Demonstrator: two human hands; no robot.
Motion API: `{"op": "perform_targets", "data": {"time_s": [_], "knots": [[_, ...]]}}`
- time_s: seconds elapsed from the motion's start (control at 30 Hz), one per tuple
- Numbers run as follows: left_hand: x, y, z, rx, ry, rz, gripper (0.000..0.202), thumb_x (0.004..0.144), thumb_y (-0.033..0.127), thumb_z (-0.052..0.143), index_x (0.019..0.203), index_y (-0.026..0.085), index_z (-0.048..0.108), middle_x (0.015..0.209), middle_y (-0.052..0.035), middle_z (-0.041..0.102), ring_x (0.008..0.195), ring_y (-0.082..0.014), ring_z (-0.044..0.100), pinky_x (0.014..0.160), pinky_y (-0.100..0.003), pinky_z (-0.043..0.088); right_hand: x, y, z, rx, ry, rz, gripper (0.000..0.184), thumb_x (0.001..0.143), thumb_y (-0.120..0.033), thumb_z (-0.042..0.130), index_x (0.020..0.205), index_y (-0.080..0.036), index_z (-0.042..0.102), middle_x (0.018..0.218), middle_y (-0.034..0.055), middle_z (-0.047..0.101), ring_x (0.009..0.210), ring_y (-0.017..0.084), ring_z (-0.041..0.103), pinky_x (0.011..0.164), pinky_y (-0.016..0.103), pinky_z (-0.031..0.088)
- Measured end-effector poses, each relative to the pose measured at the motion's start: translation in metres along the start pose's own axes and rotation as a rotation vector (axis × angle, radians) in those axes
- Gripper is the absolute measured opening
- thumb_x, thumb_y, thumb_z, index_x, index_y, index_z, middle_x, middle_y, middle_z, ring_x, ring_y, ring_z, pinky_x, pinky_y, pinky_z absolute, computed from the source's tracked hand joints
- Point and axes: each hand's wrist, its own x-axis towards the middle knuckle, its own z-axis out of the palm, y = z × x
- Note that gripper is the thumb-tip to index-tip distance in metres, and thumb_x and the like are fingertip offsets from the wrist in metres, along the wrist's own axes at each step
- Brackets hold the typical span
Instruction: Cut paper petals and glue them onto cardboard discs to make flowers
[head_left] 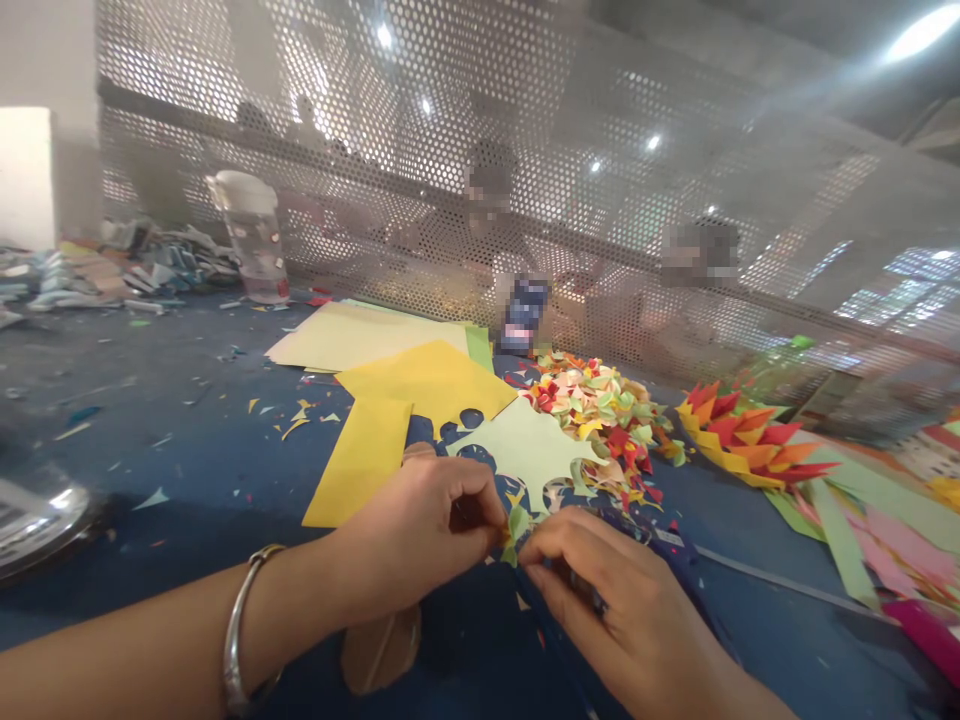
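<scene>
Thumb and forefinger of my left hand point(435, 505) pinch a small green-and-yellow paper cutting point(515, 528). My right hand point(619, 590) is closed just to the right of it, thumb and forefinger together at the cutting's edge; what they hold, if anything, I cannot make out. Beyond my fingers lies a pale green sheet point(529, 450) with rounded bites cut from its edges. A yellow sheet point(427, 380) with holes overlaps it, and a yellow strip point(360, 465) reaches toward my left wrist. Below that wrist lies a brown oval piece point(382, 648).
Coloured paper scraps point(600, 410) are heaped behind my right hand. Right of them stands a red, orange and yellow folded-paper piece point(742, 430). A lidded cup point(251, 240), a phone point(523, 315) and a perforated screen point(360, 130) stand at the back; people sit beyond it.
</scene>
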Motion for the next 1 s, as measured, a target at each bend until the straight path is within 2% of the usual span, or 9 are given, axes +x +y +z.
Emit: {"op": "perform_targets", "data": {"time_s": [0.17,0.4,0.53,0.77,1.0], "knots": [[0.0,-0.002,0.003,-0.083,-0.001,-0.042,0.005,0.071,0.017,0.061,0.07,0.019,0.065,0.066,0.0019,0.062,0.065,-0.0132,0.056,0.058,-0.024,0.042,-0.002,-0.002,-0.001,0.025,0.02,-0.005,0.01,0.091,-0.016,0.051,0.093,-0.021,0.061,0.082,0.0009,0.061,0.07,0.014,0.059,0.063,0.027,0.047],[0.001,-0.013,0.01,-0.403,-0.053,-0.145,0.007,0.071,0.023,0.068,0.073,0.018,0.063,0.066,0.0033,0.061,0.059,-0.011,0.057,0.055,-0.022,0.042,-0.003,-0.006,-0.003,0.062,0.13,0.106,0.008,0.09,-0.019,0.056,0.096,-0.023,0.059,0.078,-0.0026,0.064,0.062,0.01,0.06,0.058,0.02,0.05],[0.002,-0.013,0.01,-0.525,-0.086,-0.162,0.01,0.071,0.023,0.069,0.074,0.018,0.061,0.065,0.0033,0.063,0.059,-0.0112,0.059,0.057,-0.023,0.044,-0.002,-0.005,-0.004,0.075,0.178,0.105,0.009,0.089,-0.021,0.056,0.097,-0.023,0.059,0.078,-0.0023,0.066,0.06,0.01,0.061,0.056,0.019,0.051],[0.004,-0.009,0.008,-0.505,-0.101,-0.142,0.006,0.07,0.019,0.065,0.072,0.018,0.06,0.064,0.0035,0.062,0.061,-0.0119,0.06,0.059,-0.024,0.045,-0.003,-0.003,-0.006,0.057,0.227,0.197,0.01,0.091,-0.026,0.054,0.098,-0.023,0.06,0.078,-0.0001,0.068,0.063,0.013,0.065,0.056,0.023,0.052],[0.0,-0.012,0.013,-0.464,-0.119,-0.107,0.006,0.073,0.023,0.064,0.076,0.018,0.061,0.067,0.0017,0.063,0.062,-0.0118,0.058,0.058,-0.024,0.044,0.0,-0.004,-0.004,0.118,0.211,0.232,0.01,0.089,-0.027,0.054,0.097,-0.022,0.06,0.077,0.0004,0.067,0.06,0.013,0.064,0.053,0.024,0.052]]}}
